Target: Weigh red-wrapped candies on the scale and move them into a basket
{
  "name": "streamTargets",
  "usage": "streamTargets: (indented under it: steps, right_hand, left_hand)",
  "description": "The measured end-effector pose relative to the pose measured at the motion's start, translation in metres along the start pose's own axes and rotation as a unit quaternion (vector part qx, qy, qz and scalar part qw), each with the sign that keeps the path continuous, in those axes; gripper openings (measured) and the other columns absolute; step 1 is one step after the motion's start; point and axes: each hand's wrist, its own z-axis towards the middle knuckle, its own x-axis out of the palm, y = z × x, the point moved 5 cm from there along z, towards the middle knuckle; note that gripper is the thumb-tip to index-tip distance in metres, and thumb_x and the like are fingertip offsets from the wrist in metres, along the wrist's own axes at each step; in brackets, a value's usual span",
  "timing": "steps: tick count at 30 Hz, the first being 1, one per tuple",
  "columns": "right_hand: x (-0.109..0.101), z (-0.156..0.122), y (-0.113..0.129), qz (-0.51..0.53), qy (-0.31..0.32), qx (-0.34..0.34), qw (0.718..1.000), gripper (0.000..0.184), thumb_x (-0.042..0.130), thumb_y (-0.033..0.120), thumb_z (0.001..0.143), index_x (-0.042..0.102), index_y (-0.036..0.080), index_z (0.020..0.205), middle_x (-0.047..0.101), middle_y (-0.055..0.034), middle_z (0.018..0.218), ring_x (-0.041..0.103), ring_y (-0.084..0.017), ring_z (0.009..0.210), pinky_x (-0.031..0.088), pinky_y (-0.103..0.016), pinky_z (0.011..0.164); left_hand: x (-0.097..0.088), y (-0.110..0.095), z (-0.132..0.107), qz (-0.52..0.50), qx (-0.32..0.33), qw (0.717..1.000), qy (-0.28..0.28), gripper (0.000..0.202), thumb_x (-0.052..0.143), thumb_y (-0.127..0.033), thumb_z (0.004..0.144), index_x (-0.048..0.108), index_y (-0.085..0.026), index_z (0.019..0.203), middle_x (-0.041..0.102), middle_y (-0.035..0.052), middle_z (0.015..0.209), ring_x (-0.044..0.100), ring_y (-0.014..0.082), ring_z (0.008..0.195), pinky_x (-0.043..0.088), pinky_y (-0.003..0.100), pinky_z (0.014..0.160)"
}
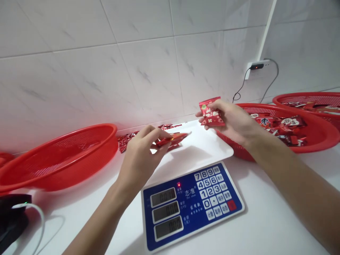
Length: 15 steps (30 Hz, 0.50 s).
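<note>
Head view, left hand (139, 159): fingers clenched on a red sweet packet (172, 139), held edge-on above the platform.
Right hand (232, 122): fingers grasping a red printed packet (211, 112), beside the platform's far corner.
Scale: white-platformed electronic scale (196, 148) with blue keypad, on the desk (265, 219).
Baskets: red mesh basket (79, 136) at left; two red baskets (313, 147) at right, holding more packets (281, 124).
Wall edge: loose red packets (124, 140) behind the platform.

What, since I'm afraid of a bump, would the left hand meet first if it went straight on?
Probably the red packet held in the right hand, up and ahead of the left hand. Depth is hard to judge, so it might pass just beside it.
</note>
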Motion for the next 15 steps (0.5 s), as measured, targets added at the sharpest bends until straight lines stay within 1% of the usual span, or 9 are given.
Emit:
streamTargets:
  steps: [1,3,5,7,9,10,12,15]
  right_hand:
    - [-0.001,-0.001,0.002,0.019,0.0,0.008,1.0,0.017,0.052,0.013,0.097,0.061,0.013,0.083,0.073,-0.0134,0.095,0.067,-0.013,0.072,0.058,-0.023,0.063]
    - [0.0,-0.003,0.004,0.039,0.025,0.014,0.999,0.018,0.051,0.009,0.096,0.061,0.013,0.081,0.073,-0.0147,0.094,0.07,-0.015,0.078,0.062,-0.026,0.074]
    - [0.004,-0.007,0.005,0.049,0.061,0.017,0.997,0.017,0.052,0.009,0.098,0.062,0.011,0.084,0.074,-0.015,0.094,0.072,-0.015,0.08,0.064,-0.028,0.081]
    - [0.008,-0.012,0.006,0.053,0.093,0.022,0.994,0.017,0.052,0.009,0.101,0.064,0.01,0.089,0.075,-0.0149,0.096,0.073,-0.015,0.082,0.064,-0.028,0.086]
    - [0.011,-0.016,0.008,0.052,0.107,0.024,0.993,0.018,0.049,0.009,0.103,0.064,0.01,0.094,0.076,-0.0139,0.099,0.074,-0.015,0.083,0.064,-0.029,0.087]
    - [0.011,-0.018,0.01,0.049,0.105,0.025,0.993,0.018,0.048,0.009,0.104,0.064,0.01,0.095,0.077,-0.0133,0.1,0.074,-0.014,0.082,0.065,-0.029,0.087]
    - [0.01,-0.021,0.013,0.041,0.1,0.023,0.994,0.02,0.046,0.008,0.104,0.065,0.011,0.096,0.077,-0.0127,0.101,0.074,-0.014,0.079,0.065,-0.03,0.086]
    - [0.009,-0.023,0.017,0.036,0.111,0.008,0.993,0.02,0.048,0.009,0.104,0.066,0.011,0.096,0.077,-0.0122,0.105,0.073,-0.013,0.078,0.065,-0.029,0.088]
  left_hand:
    - [0.004,0.001,0.0,0.01,0.018,0.999,0.027,0.01,0.068,-0.017,0.088,0.077,-0.021,0.09,0.066,0.0026,0.088,0.066,0.0154,0.073,0.053,0.026,0.063]
    - [0.014,0.003,-0.002,0.028,0.043,0.993,0.108,0.016,0.066,-0.015,0.088,0.08,-0.023,0.089,0.065,0.0031,0.087,0.065,0.0162,0.072,0.052,0.027,0.063]
    - [0.021,0.007,-0.004,0.052,0.046,0.98,0.185,0.021,0.062,-0.019,0.091,0.082,-0.024,0.093,0.067,0.0046,0.089,0.065,0.0189,0.075,0.051,0.03,0.066]
    - [0.021,0.011,-0.004,0.062,0.018,0.971,0.229,0.029,0.053,-0.028,0.1,0.082,-0.023,0.092,0.069,0.0067,0.092,0.066,0.0218,0.079,0.051,0.032,0.069]
    - [0.018,0.015,-0.004,0.053,-0.032,0.965,0.256,0.044,0.043,-0.04,0.105,0.078,-0.022,0.085,0.072,0.0077,0.093,0.068,0.024,0.082,0.051,0.034,0.071]
    - [0.015,0.017,-0.003,0.045,-0.058,0.963,0.261,0.048,0.04,-0.045,0.106,0.076,-0.022,0.084,0.074,0.0077,0.094,0.069,0.025,0.084,0.051,0.034,0.072]
    - [0.008,0.019,0.0,0.029,-0.092,0.966,0.239,0.049,0.039,-0.051,0.106,0.075,-0.024,0.09,0.078,0.0069,0.1,0.071,0.0269,0.091,0.052,0.035,0.075]
    - [-0.006,0.016,0.004,0.008,-0.1,0.984,0.144,0.04,0.045,-0.051,0.103,0.076,-0.025,0.102,0.081,0.0054,0.109,0.073,0.0275,0.1,0.052,0.035,0.08]
